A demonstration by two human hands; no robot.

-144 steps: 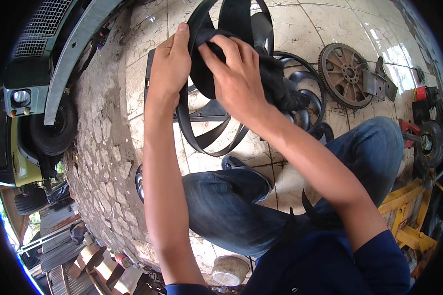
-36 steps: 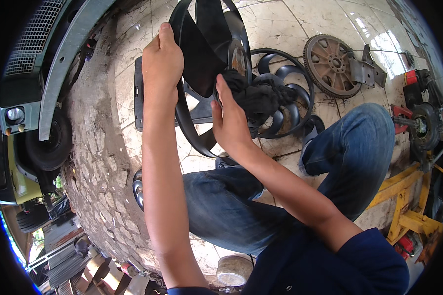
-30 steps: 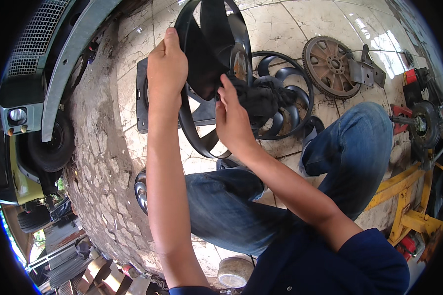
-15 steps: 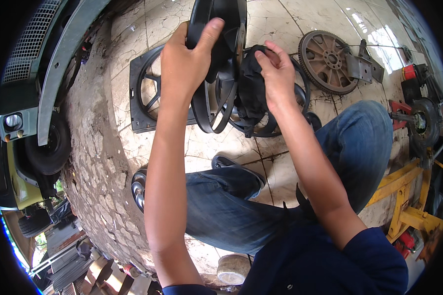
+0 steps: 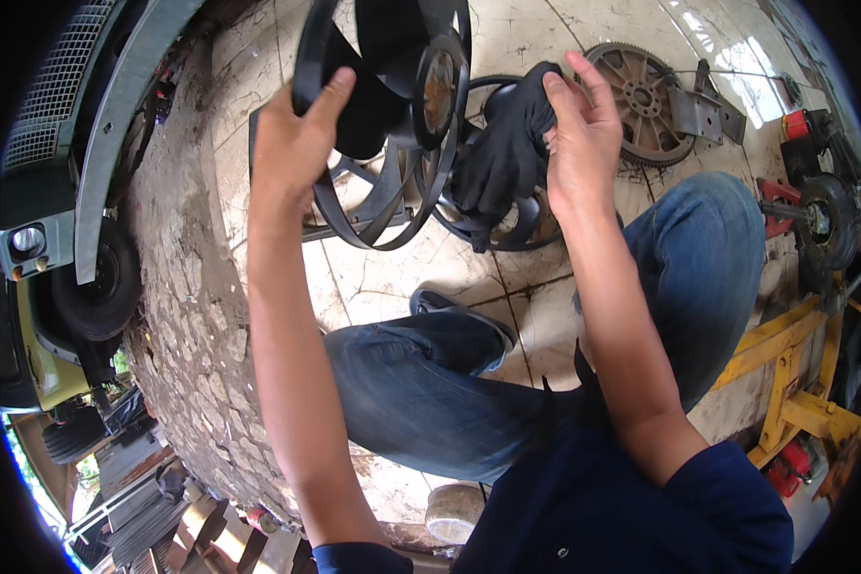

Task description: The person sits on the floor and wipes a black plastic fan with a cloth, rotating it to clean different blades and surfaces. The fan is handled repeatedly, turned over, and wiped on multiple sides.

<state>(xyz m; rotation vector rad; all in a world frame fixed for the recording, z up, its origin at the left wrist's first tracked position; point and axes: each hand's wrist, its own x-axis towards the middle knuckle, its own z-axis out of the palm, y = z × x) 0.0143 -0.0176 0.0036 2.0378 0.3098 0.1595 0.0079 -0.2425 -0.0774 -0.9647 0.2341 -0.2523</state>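
Note:
My left hand [image 5: 292,148] grips the rim of a black radiator fan [image 5: 378,110], thumb on a blade. The fan is raised and tilted, showing a rusty, worn hub face [image 5: 439,92]. To its right, my right hand [image 5: 586,143] pinches a bunched black cloth [image 5: 502,158] by its upper end; the cloth hangs down, apart from my left hand. Behind both, a black fan shroud [image 5: 390,199] lies on the tiles, largely covered by the raised fan. Another black fan ring [image 5: 531,236] shows behind the cloth.
A toothed flywheel [image 5: 629,103] and a metal bracket [image 5: 700,124] lie at the far right. A yellow steel frame [image 5: 784,383] stands on the right. A vehicle front [image 5: 38,230] is at the left, beside rough stone ground [image 5: 177,287]. A round tin [image 5: 454,514] sits near me.
My left hand has moved left with the fan and turned it, so the hub faces me more. My right hand has drawn the cloth up and to the right, off the fan.

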